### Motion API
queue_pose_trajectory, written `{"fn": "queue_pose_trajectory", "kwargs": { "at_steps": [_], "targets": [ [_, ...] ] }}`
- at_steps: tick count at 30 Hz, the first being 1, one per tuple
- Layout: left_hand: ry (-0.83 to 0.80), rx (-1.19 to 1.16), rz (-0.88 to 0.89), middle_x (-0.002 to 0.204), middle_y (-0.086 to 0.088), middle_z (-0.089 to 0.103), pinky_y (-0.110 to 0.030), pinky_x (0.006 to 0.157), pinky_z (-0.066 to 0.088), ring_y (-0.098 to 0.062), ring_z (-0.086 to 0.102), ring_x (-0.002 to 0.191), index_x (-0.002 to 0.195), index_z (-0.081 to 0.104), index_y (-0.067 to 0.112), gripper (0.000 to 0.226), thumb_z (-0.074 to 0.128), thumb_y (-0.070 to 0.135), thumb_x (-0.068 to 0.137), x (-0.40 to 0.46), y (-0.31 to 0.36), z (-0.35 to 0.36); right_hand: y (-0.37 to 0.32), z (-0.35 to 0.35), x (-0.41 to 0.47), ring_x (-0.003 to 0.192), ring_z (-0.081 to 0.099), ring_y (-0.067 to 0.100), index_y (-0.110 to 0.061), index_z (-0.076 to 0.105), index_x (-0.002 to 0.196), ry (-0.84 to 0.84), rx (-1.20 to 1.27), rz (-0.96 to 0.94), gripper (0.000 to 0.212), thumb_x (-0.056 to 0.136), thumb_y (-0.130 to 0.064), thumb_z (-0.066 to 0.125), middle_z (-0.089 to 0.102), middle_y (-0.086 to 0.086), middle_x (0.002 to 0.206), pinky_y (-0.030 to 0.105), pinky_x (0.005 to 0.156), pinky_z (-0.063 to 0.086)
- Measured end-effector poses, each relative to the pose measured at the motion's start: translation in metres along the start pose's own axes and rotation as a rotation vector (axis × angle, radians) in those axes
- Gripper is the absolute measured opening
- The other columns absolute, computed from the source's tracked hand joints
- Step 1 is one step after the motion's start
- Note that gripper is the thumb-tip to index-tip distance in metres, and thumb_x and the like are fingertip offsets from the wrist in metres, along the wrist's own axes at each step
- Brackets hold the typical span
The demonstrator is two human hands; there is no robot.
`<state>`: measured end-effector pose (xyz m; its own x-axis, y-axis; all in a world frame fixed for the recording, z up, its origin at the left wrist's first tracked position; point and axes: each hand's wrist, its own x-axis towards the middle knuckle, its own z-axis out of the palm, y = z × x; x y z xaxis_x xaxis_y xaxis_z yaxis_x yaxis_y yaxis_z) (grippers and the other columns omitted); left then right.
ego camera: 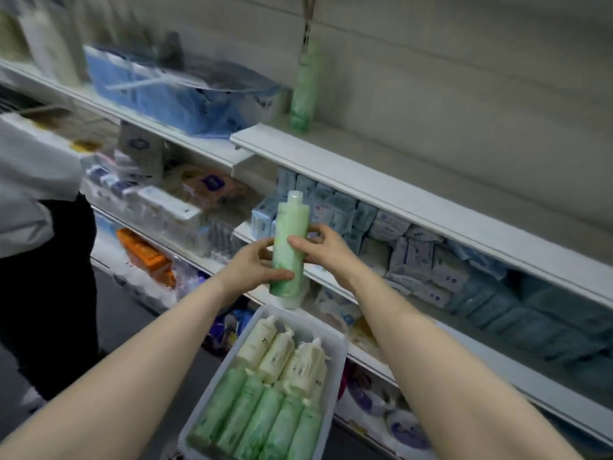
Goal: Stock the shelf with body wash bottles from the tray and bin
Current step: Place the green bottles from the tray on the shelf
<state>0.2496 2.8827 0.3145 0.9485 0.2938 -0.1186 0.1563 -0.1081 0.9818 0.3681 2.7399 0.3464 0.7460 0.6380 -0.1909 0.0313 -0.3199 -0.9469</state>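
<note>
The green bottle (289,250) stands upright in the air at the middle of the frame, cap up, held between both hands above the far end of the tray (335,356). The left hand (257,265) grips its lower half, thumb curled across the front near the base and fingers wrapped behind. The right hand (320,249) holds the middle from the other side, thumb pressed on the front and fingers curled round the back.

It is a stiff plastic cylinder, likely full and so moderately heavy for its width. The surface looks smooth, perhaps film-wrapped, so it could slip through a loose grip. The mid-body is the safest place to hold; the narrow neck gives less purchase. It is tall and slim, so it will probably tip easily unless set down flat.

Below, in the lower middle of the frame, the tray holds a row of green bottles lying down and cream ones beyond them. Upper middle, one green bottle (304,84) stands on the shelf (381,180), the rest of which to the right is bare. Blue packs fill the level under it. At the left edge stands another person (36,227).
</note>
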Motion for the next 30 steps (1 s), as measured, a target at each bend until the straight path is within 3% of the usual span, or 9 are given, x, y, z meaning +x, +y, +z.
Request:
{"fn": "queue_pose_trajectory", "kwargs": {
  "at_steps": [2,4,7,11,16,19,25,30],
  "targets": [
    [0.055,0.025,0.079,0.108,-0.008,0.068,-0.03,0.077,0.058,-0.021,0.067,0.098,0.13,0.054,0.019,0.068,0.086,0.013,0.069,0.015,0.025,-0.012,-0.022,-0.004,0.005,0.104,0.067,0.015,-0.019,0.049,0.129,-0.005,-0.02,-0.054,0.058,0.083,-0.037,0.079,0.062,0.005,0.121,0.034,0.086,0.059],
    [0.105,0.059,0.169,0.111,-0.004,0.067,-0.028,0.077,0.057,-0.016,0.066,0.097,0.13,0.054,0.018,0.071,0.087,0.014,0.068,0.03,0.05,-0.025,-0.043,-0.004,0.011,0.105,0.067,0.016,-0.022,0.05,0.13,0.024,-0.095,-0.127,0.063,0.079,-0.044,0.08,0.064,0.002,0.119,0.04,0.087,0.059],
    [0.14,0.114,0.263,0.113,-0.001,0.066,-0.033,0.084,0.057,-0.014,0.067,0.097,0.133,0.052,0.019,0.078,0.089,0.015,0.065,0.054,0.086,-0.046,-0.078,-0.004,0.027,0.105,0.067,0.02,-0.018,0.053,0.135,0.105,-0.112,-0.233,0.064,0.081,-0.039,0.079,0.066,0.002,0.119,0.048,0.089,0.059],
    [0.149,0.15,0.348,0.108,-0.003,0.067,-0.038,0.082,0.058,-0.017,0.068,0.093,0.134,0.048,0.021,0.08,0.088,0.013,0.066,0.084,0.122,-0.074,-0.126,-0.003,0.05,0.102,0.067,0.018,-0.024,0.056,0.136,0.185,-0.174,-0.32,0.064,0.078,-0.042,0.077,0.069,-0.002,0.114,0.048,0.089,0.058],
    [0.212,0.217,0.448,0.114,0.001,0.066,-0.044,0.086,0.057,-0.017,0.067,0.1,0.131,0.05,0.024,0.079,0.09,0.024,0.063,0.116,0.142,-0.107,-0.162,0.007,0.084,0.108,0.065,0.019,-0.015,0.046,0.138,0.278,-0.145,-0.363,0.064,0.083,-0.02,0.079,0.066,0.003,0.118,0.047,0.097,0.054],
    [0.216,0.228,0.481,0.115,0.004,0.067,-0.045,0.088,0.056,-0.015,0.067,0.099,0.131,0.049,0.026,0.08,0.09,0.023,0.063,0.133,0.145,-0.119,-0.168,0.013,0.106,0.108,0.066,0.02,-0.018,0.046,0.136,0.31,-0.126,-0.359,0.063,0.082,-0.018,0.079,0.067,0.005,0.12,0.048,0.097,0.054],
    [0.245,0.197,0.478,0.12,0.004,0.065,-0.044,0.093,0.054,-0.013,0.065,0.104,0.135,0.047,0.027,0.085,0.09,0.021,0.062,0.162,0.136,-0.126,-0.168,0.021,0.134,0.111,0.063,0.014,-0.021,0.046,0.14,0.372,-0.153,-0.36,0.066,0.082,-0.019,0.079,0.066,0.0,0.122,0.04,0.099,0.052],
    [0.234,0.18,0.478,0.12,0.006,0.066,-0.043,0.093,0.054,-0.011,0.065,0.104,0.133,0.048,0.03,0.082,0.088,0.016,0.063,0.182,0.131,-0.126,-0.166,0.02,0.144,0.106,0.057,0.006,-0.021,0.044,0.142,0.379,-0.125,-0.34,0.066,0.085,-0.013,0.076,0.061,-0.005,0.119,0.02,0.087,0.048]
  ]
}}
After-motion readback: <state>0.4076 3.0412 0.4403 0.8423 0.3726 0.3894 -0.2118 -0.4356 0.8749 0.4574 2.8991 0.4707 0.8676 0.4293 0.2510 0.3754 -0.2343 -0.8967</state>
